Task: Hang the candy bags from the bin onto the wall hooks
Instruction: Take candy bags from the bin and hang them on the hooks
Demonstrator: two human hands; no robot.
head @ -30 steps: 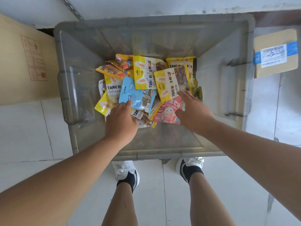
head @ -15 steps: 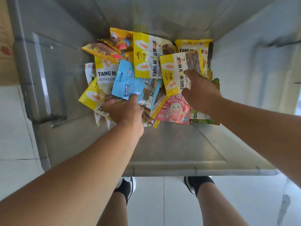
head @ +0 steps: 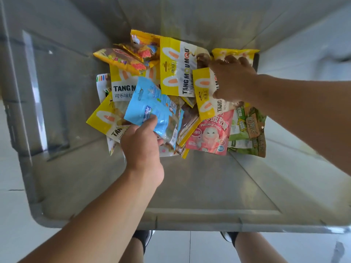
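Note:
A pile of candy bags lies at the far end of a grey plastic bin [head: 190,221]. My left hand [head: 142,147] grips the near edge of a light blue bag [head: 150,105] and tilts it up off the pile. My right hand [head: 231,80] is closed on a yellow Tang Moumou bag [head: 205,93], thumb under its near side and fingers over its top. Another yellow bag [head: 176,67] lies beside it. A pink bag [head: 210,133] and a green bag [head: 247,133] lie at the pile's near right. No wall hooks are in view.
The bin's tall grey walls [head: 57,92] rise on the left, right and far sides; its bare floor [head: 199,181] stretches toward me. Pale floor tiles [head: 13,215] surround the bin. My two shoes [head: 144,238] stand just behind its near rim.
The camera has dropped closer into the bin. My left hand has lifted the blue bag's near edge. My right hand has moved farther up and closed on the yellow bag.

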